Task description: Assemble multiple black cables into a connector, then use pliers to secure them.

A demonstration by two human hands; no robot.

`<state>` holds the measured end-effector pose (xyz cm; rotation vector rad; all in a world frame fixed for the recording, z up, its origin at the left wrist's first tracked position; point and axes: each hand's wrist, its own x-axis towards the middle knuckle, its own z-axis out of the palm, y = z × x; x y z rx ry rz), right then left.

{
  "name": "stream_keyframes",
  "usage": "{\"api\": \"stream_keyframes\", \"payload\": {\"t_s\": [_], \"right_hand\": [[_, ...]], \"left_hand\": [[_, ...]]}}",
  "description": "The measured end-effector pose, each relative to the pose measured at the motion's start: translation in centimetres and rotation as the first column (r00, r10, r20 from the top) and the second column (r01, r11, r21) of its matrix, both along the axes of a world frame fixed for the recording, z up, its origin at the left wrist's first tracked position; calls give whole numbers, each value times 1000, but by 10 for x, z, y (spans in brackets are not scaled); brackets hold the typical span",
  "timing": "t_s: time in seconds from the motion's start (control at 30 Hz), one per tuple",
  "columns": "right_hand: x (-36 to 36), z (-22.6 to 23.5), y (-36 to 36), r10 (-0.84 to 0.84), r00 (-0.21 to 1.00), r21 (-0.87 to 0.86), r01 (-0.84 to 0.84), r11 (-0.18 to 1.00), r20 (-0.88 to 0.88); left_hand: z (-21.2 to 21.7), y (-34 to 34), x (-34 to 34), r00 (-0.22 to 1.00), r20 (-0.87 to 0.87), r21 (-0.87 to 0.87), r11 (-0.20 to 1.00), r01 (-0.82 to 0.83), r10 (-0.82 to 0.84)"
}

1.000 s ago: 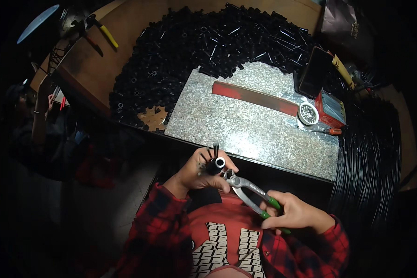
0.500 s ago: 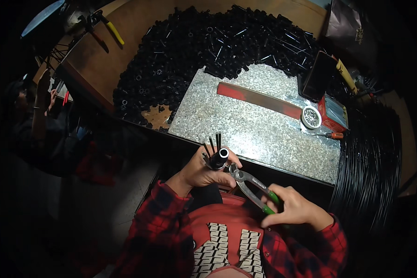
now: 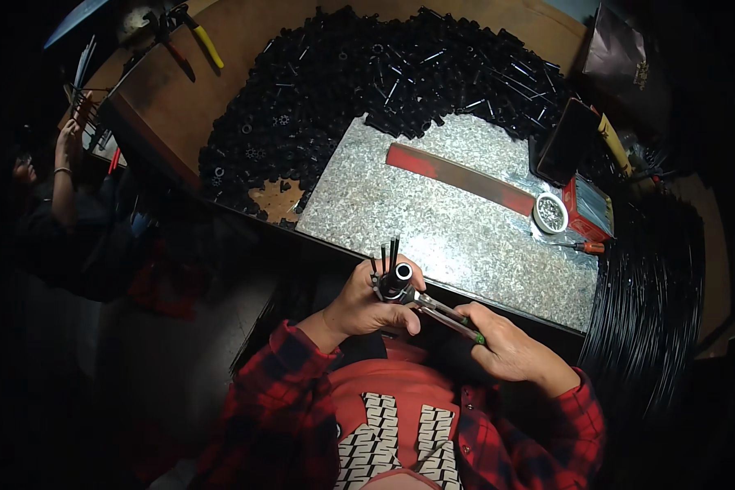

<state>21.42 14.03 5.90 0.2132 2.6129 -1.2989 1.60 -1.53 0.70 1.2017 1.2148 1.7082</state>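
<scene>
In my left hand (image 3: 361, 307), fingers wrap round a black tubular hub (image 3: 395, 282) with a pale ringed opening. Several thin black rods (image 3: 392, 250) stick up behind the opening. My right hand (image 3: 510, 347) is closed round the green-handled pincers (image 3: 449, 316), handles squeezed nearly together. Their jaws meet the side of the hub beside my left fingers; what lies between the jaws is hidden. Both hands are just in front of the worktable edge, above my lap.
A speckled stone slab (image 3: 367, 188) bears a red-brown bar (image 3: 457, 177), a white cup of small metal bits (image 3: 550, 213) and an orange-handled screwdriver (image 3: 588, 247). Black parts (image 3: 343, 90) are heaped behind. Long black rods (image 3: 641, 302) hang at right. Another person's hand (image 3: 67, 147) is far left.
The pincers have turned, and their spread handles are now squeezed together. My right hand has closed and risen slightly toward the hub. The hub has shifted a little to the right.
</scene>
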Motion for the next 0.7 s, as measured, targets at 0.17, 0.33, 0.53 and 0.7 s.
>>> {"api": "stream_keyframes", "payload": {"t_s": [0.17, 0.33, 0.53, 0.7], "right_hand": [[-6, -6, -7, -82, 996, -48, 83, 995, 28], [-11, -17, -20, -163, 981, 6, 164, 986, -105], [-5, -28, -16, -253, 952, 163, 281, 946, -172], [1, -7, 19, -323, 837, 295, 476, 829, -441]], "left_hand": [[0, -4, 3, 995, 100, -51, 998, -24, 29], [-4, -3, 14, 968, 236, -38, 996, -74, 81], [-12, -9, 8, 971, 199, -35, 991, -128, 132], [-23, -16, 1, 979, 97, -64, 983, -175, 180]]}}
